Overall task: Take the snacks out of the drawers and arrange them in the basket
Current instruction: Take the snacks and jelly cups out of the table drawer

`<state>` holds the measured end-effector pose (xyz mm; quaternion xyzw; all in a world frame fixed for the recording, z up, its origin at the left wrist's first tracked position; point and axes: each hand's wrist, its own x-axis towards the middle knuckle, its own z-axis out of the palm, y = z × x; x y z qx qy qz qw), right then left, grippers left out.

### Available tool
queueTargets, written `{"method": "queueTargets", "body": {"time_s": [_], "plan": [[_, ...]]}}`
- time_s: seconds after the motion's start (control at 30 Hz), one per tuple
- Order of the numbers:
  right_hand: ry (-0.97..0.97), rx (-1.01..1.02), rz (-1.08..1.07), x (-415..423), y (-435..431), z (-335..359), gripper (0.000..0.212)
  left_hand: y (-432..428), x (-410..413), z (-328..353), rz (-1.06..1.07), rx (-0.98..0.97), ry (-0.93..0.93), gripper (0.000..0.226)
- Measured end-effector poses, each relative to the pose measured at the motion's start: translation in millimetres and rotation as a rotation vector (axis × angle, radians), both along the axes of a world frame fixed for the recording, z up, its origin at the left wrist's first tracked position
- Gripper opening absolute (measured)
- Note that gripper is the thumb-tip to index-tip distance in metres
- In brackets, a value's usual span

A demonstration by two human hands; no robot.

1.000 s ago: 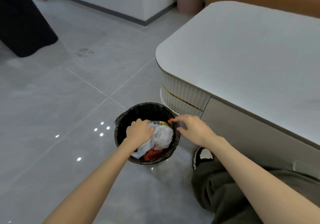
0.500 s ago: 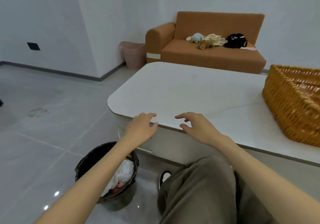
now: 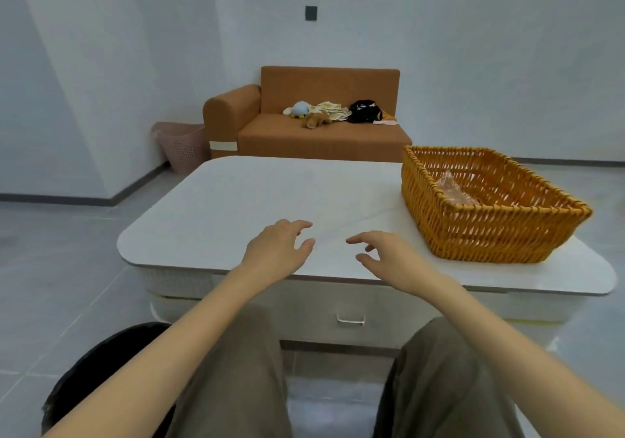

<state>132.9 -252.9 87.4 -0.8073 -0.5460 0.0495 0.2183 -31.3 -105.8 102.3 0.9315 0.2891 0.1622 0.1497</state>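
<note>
A drawer [image 3: 350, 305] with a small handle [image 3: 350, 319] sits closed under the worktop's [image 3: 236, 201] near edge. Over that edge hover the left hand [image 3: 277, 251] and right hand [image 3: 389, 258], fingers [image 3: 299, 225] loosely curled, holding nothing. The basket [image 3: 483, 231] stands near the right hand but apart from it, toward the right edge, with a clear packet [image 3: 449, 189] inside.

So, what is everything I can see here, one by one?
Table: one, white, centre.
Basket: one, orange wicker, table's right side.
Clear bag: one, inside the basket.
Drawer: one, white, under the tabletop.
Sofa: one, brown, back wall.
Soft toys: few, mixed, on sofa.
Black bag: one, on sofa.
Pink bin: one, beside the sofa.
Black bin: one, floor, lower left.
Left hand: one, empty, over the table.
Right hand: one, empty, over the table.
</note>
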Motion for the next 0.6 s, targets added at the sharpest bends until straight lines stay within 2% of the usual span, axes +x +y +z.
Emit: {"method": "queueTargets", "body": {"time_s": [0.37, 0.6], "plan": [[0.142, -0.342, 0.014, 14, -7, -110, 0.04, 0, -8, -91, -0.106, -0.09, 0.148, 0.045], [0.1, -0.583, 0.075, 20, 26, -164, 0.056, 26, -17, -143, -0.205, 0.031, 0.199, 0.053]]}}
